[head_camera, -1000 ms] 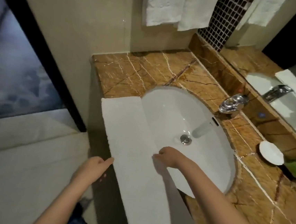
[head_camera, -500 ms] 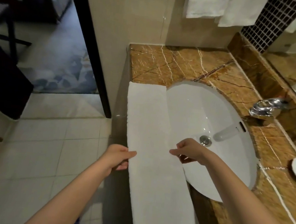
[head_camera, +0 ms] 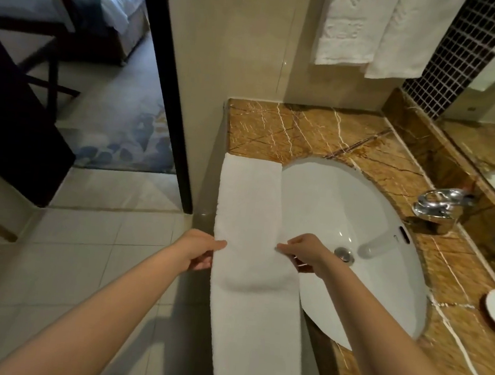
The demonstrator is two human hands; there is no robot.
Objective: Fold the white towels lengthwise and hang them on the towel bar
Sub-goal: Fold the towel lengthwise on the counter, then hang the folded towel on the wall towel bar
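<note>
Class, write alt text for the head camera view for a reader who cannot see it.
The left hand and right hand pinch opposite long edges of a folded white towel lying along the edge of a brown marble counter, overlapping a white sink. Two white towels hang on the wall above, and a chrome faucet stands to the right.

Both hanging towels (head_camera: 373,27) cut off at top, folded towel (head_camera: 255,218) at bottom

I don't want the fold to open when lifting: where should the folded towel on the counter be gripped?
Pinch the folded towel at both long edges near mid-length, one hand from each side, as the left hand and right hand do now. It is a long, narrow strip; an end grip would probably let layers splay.
</note>
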